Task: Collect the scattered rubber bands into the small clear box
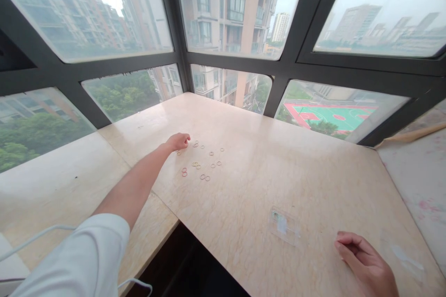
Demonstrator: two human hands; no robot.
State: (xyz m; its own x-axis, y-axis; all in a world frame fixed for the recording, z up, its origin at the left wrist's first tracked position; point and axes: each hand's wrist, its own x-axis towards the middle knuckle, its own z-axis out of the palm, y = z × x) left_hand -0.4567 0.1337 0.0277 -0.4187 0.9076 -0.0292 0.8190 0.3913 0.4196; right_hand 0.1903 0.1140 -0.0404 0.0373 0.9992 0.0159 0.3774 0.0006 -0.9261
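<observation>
Stretched far out over the countertop, my left hand has its fingers closed in a pinch; what is in them, if anything, is too small to make out. Close to it lie several thin small rings: red rings, yellowish rings, a pinkish ring and pale rings. Some touch or overlap, others lie apart. At the lower right my right hand rests near the counter with fingers curled and thumb against them, nothing visible in it. A clear plastic box with greenish rings inside lies left of it.
A clear plastic piece lies right of my right hand. The stone-patterned countertop meets dark-framed windows at the back. A white cable runs at the lower left. The counter's front edge drops into a dark gap.
</observation>
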